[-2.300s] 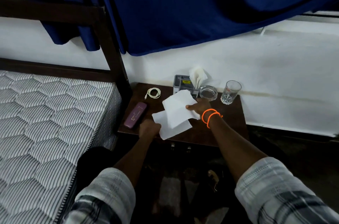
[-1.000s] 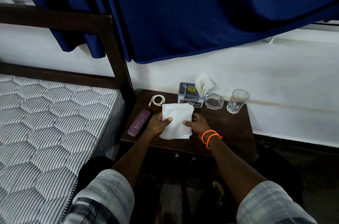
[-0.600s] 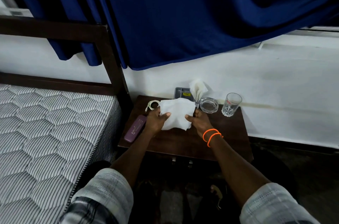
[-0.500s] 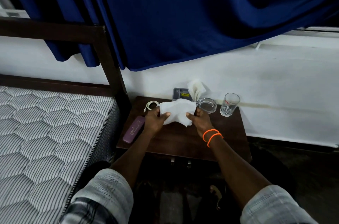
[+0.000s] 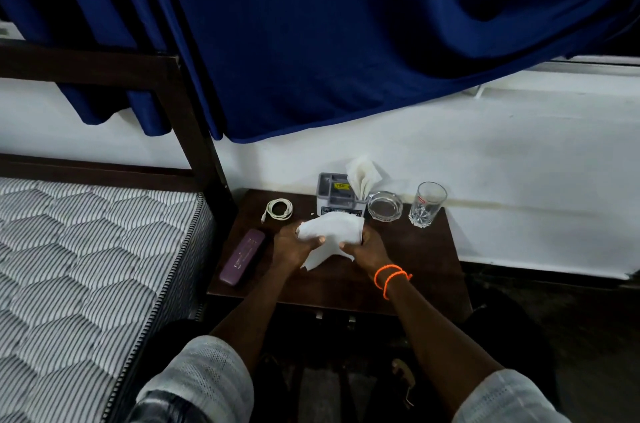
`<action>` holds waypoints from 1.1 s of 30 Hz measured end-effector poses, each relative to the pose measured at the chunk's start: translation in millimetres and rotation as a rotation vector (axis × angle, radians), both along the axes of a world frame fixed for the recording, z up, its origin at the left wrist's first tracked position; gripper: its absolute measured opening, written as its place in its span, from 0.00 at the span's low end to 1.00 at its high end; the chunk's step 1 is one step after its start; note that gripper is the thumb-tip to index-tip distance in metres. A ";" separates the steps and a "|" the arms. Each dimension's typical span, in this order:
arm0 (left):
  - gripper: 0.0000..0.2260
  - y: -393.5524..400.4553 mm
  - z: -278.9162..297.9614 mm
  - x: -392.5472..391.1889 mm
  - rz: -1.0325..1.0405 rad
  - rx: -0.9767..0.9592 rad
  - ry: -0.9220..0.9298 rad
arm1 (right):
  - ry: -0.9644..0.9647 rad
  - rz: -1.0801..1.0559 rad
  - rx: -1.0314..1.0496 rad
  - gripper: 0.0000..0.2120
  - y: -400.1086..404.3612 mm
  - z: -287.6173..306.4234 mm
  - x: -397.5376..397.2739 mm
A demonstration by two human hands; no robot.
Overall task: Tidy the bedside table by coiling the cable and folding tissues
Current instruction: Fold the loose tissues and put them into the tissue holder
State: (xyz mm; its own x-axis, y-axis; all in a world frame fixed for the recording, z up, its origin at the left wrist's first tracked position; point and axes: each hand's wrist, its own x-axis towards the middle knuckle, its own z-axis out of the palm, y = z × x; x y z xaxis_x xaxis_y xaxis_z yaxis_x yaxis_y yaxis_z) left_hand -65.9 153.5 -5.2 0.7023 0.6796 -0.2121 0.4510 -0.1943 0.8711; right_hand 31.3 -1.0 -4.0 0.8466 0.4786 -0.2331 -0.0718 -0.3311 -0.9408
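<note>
A white tissue (image 5: pixel 333 232) is held folded over and slightly crumpled above the middle of the dark wooden bedside table (image 5: pixel 408 270). My left hand (image 5: pixel 294 244) grips its left edge, my right hand (image 5: pixel 363 247) its right edge, with orange bands on that wrist. A loose corner of the tissue hangs down between my hands. A white cable (image 5: pixel 278 209) lies coiled at the back left of the table. Behind my hands stands a grey tissue holder (image 5: pixel 334 192) with tissues (image 5: pixel 362 173) sticking up from it.
A purple case (image 5: pixel 243 259) lies along the table's left edge. A glass ashtray (image 5: pixel 385 206) and a drinking glass (image 5: pixel 426 204) stand at the back right. A mattress (image 5: pixel 79 266) with a dark bed frame is to the left; a blue curtain (image 5: pixel 346 34) hangs above.
The tissue was spread out in my hands, then folded flat on the table. My hands have since lifted it and drawn its edges together into a smaller, bunched shape.
</note>
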 end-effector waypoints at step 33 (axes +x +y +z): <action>0.26 -6.4 -12.5 -5.8 0.076 0.037 0.003 | -0.256 0.060 -0.237 0.11 -2.2 -4.1 2.4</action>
State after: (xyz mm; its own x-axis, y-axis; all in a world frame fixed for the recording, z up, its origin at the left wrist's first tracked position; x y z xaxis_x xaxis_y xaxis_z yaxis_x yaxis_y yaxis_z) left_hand -71.7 147.1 -17.7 0.6475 0.7384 -0.1883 0.4687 -0.1911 0.8624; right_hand 33.6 -3.2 -8.2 0.8638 0.4876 -0.1273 0.1832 -0.5391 -0.8221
